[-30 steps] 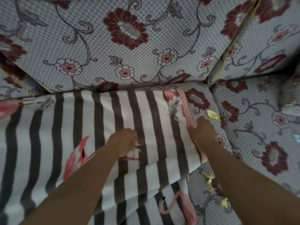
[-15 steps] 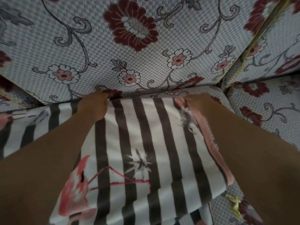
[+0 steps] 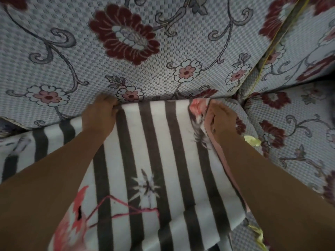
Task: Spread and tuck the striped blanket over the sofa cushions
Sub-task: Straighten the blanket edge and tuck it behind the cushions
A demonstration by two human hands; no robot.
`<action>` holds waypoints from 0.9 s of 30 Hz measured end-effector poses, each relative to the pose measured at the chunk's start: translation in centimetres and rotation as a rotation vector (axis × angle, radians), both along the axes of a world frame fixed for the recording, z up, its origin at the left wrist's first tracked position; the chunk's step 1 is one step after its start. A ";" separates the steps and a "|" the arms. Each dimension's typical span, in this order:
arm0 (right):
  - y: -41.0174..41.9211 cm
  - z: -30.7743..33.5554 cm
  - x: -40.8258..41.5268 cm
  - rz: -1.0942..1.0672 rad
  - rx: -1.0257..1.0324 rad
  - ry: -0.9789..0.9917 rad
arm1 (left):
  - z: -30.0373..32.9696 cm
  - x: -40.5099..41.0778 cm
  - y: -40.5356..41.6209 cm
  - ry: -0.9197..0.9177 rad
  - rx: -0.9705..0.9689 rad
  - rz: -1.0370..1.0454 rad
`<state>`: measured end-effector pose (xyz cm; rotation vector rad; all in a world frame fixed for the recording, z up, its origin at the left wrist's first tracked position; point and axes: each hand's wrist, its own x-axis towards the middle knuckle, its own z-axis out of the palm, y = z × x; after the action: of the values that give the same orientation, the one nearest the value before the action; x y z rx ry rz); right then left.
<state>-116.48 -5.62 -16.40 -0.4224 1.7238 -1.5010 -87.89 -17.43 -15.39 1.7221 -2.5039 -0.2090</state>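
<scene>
Blanket (image 3: 163, 160) is lying over the seat cushion (image 3: 290, 142), stripes running front to back, with its far edge right at the crease where the seat meets the back cushion (image 3: 126, 51). Left hand (image 3: 99, 116) has its fingers curled round a bunch of that far edge, close to the crease. Right hand (image 3: 222, 120) is doing the same at the blanket's far right corner, pinching the pink hem (image 3: 224, 160) just beside the flamingo print.

So the step looks like the tuck along the back. My take on doing it well: keep the edge taut between both hands so the stripes stay straight, then push the fabric down into the crease with the fingertips instead of just laying it against the back cushion (it'll creep out otherwise). Work from the corner inward, so slack doesn't pile up at the right side.

Seat's right side is uncovered, and the front right bit of blanket is folded over on itself, so it probably wants a pull that way afterwards. Some yellow scraps (image 3: 252, 142) sit on the bare seat near the right wrist.
</scene>
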 end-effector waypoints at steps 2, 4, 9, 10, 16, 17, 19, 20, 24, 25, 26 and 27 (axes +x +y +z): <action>-0.7 0.2 -0.5 -0.038 -0.001 0.071 | -0.1 -0.7 -0.4 -0.004 -0.016 0.012; -1.4 -0.1 -1.0 0.007 0.069 0.148 | -0.5 -1.4 0.0 -0.012 0.001 0.044; -0.9 0.2 -1.3 0.087 0.222 -0.067 | -1.9 -2.9 2.5 -0.070 0.146 0.026; -0.6 -0.1 -1.6 0.079 0.250 0.031 | -2.2 -3.0 2.8 -0.088 0.182 0.019; 0.9 -0.5 -3.1 0.398 0.723 0.802 | -2.7 -4.9 3.7 -0.132 0.193 -0.065; 0.8 -0.4 -3.1 0.501 0.793 0.803 | -2.7 -5.6 3.9 -0.108 0.191 -0.105; 0.9 -0.7 -3.0 0.643 0.907 0.761 | -2.7 -7.2 4.2 -0.084 0.214 -0.196; 0.9 -1.0 -3.1 0.664 0.923 0.712 | -2.8 -7.9 4.4 -0.080 0.235 -0.235; 1.4 -1.8 -4.1 0.490 0.709 0.312 | -3.7 -9.3 4.2 -0.126 0.381 -0.238; 1.5 -1.8 -4.6 0.418 0.629 0.270 | -3.9 -9.3 3.9 -0.160 0.425 -0.222; 1.6 -2.0 -5.1 0.343 0.572 0.286 | -4.1 -9.3 3.6 -0.198 0.452 -0.222; 1.8 -2.1 -5.5 0.280 0.539 0.328 | -4.2 -9.4 3.4 -0.232 0.462 -0.237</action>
<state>-121.98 -3.77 -18.54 -0.6113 2.1297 -0.7542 -97.24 -14.03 -19.63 1.6618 -3.0167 -0.6927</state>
